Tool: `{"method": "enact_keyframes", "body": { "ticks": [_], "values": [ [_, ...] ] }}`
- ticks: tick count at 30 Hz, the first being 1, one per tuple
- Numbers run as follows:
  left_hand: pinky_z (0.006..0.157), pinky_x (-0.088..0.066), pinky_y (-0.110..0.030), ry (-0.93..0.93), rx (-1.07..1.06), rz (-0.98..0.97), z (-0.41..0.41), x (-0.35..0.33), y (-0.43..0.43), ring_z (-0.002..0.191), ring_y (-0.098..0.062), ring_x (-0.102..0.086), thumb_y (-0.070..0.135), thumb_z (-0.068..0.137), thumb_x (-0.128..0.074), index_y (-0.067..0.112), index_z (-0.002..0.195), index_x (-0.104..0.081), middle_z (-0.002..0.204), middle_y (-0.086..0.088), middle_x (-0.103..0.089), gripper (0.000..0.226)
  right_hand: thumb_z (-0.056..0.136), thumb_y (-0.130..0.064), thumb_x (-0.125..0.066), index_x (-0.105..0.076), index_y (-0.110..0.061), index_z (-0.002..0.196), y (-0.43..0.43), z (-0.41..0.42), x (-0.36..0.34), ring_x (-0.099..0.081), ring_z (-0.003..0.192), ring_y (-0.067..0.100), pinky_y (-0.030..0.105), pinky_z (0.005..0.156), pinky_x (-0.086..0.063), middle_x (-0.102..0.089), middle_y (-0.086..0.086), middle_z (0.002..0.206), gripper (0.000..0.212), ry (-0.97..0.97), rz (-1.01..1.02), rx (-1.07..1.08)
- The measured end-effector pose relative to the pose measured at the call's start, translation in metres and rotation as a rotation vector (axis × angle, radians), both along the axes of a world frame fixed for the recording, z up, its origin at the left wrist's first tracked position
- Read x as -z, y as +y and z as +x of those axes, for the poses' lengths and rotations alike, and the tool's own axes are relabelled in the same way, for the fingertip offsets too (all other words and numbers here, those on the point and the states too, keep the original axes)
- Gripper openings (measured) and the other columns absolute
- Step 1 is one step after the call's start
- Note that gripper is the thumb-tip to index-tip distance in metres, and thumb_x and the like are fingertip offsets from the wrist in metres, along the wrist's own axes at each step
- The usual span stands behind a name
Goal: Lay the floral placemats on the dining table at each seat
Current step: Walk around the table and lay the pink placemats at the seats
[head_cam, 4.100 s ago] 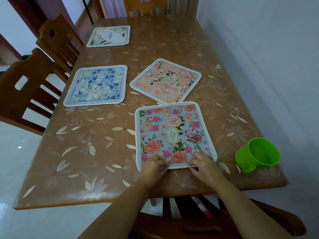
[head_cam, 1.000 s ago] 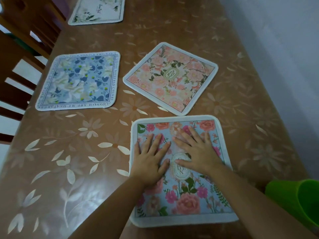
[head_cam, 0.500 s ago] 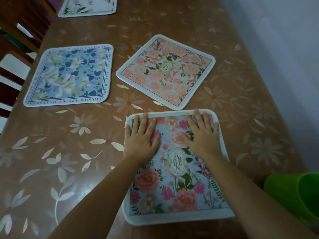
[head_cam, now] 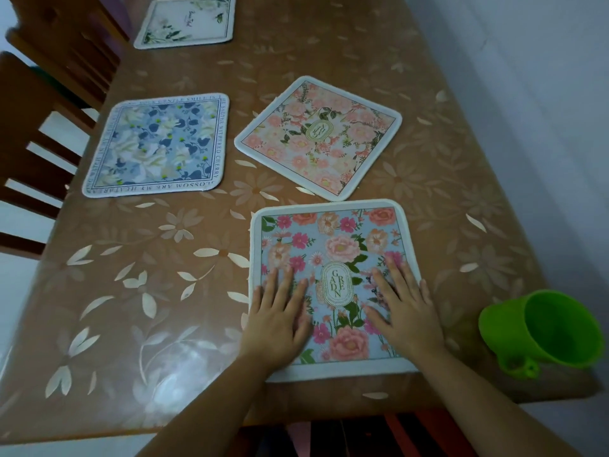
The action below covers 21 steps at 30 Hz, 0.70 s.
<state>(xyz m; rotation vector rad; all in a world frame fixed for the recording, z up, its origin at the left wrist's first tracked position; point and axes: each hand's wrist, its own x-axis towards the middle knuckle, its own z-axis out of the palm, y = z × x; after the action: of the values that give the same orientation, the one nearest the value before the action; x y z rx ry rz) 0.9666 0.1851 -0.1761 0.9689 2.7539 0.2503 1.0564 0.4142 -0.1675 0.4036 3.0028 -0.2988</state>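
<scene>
At 11 o'clock your white placemat (head_cam: 186, 23) runs off the top edge, its script too small to read; the pink placemat (head_cam: 318, 136) at 12 o'clock carries an oval label you cannot read either; at 6 o'clock your left hand (head_cam: 280, 319) and right hand (head_cam: 403, 311) cover parts of the near placemat (head_cam: 333, 239); the chairs (head_cam: 39, 90) at 9 o'clock are cut by the left edge.

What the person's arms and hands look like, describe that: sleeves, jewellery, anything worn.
The left forearm and right forearm are bare to the frame's edge; no sleeve shows. The left hand and right hand wear no gloves, and no ring, watch or bracelet is visible.
</scene>
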Motion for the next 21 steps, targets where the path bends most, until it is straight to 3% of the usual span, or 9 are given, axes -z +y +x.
{"method": "enact_keyframes", "body": {
  "ticks": [7,11,16,19,21],
  "values": [
    [0.105,0.022,-0.042,-0.02,0.007,-0.047,0.012,0.0,-0.006,0.135,-0.019,0.025,0.06,0.087,-0.004,0.035,0.139,0.014,0.151,0.002,0.013,0.061,0.085,-0.067,-0.008,-0.023,-0.025,0.14,-0.035,0.017,-0.009,-0.022,0.135,0.037,0.058,0.104,-0.019,-0.026,0.01,0.148,0.071,-0.06,0.034,0.024],
    [0.106,0.019,-0.044,-0.042,0.003,-0.013,0.011,-0.002,-0.006,0.137,-0.019,0.021,0.054,0.09,-0.012,0.033,0.141,0.005,0.151,0.004,0.007,0.058,0.085,-0.067,-0.007,-0.026,-0.026,0.139,-0.053,0.01,-0.01,-0.021,0.136,0.036,0.055,0.109,-0.013,-0.026,0.009,0.148,0.071,-0.075,0.029,0.005],
    [0.108,0.023,-0.036,-0.081,-0.012,0.063,0.006,-0.002,-0.008,0.137,-0.013,0.019,0.051,0.091,-0.009,0.03,0.141,0.004,0.15,0.008,0.007,0.056,0.084,-0.066,-0.004,-0.018,-0.029,0.14,-0.079,-0.015,-0.009,-0.015,0.137,0.036,0.057,0.105,-0.013,-0.019,0.006,0.15,0.069,-0.107,0.018,0.022],
    [0.108,0.021,-0.043,-0.098,0.037,0.068,-0.008,-0.001,-0.017,0.137,-0.015,0.018,0.051,0.092,-0.008,0.029,0.141,0.004,0.15,0.006,0.007,0.056,0.082,-0.067,-0.001,-0.008,-0.032,0.141,-0.092,-0.035,-0.008,-0.003,0.138,0.034,0.055,0.107,-0.005,-0.009,0.005,0.152,0.069,-0.107,0.007,0.041],
    [0.107,0.015,-0.051,-0.113,0.061,0.069,-0.022,-0.003,-0.028,0.138,-0.017,0.015,0.05,0.091,-0.009,0.026,0.142,0.0,0.15,0.005,0.005,0.057,0.082,-0.067,0.002,-0.015,-0.03,0.141,-0.101,-0.049,-0.01,-0.009,0.138,0.035,0.056,0.106,-0.008,-0.017,0.008,0.151,0.072,-0.112,-0.002,0.06]
  ]
}}
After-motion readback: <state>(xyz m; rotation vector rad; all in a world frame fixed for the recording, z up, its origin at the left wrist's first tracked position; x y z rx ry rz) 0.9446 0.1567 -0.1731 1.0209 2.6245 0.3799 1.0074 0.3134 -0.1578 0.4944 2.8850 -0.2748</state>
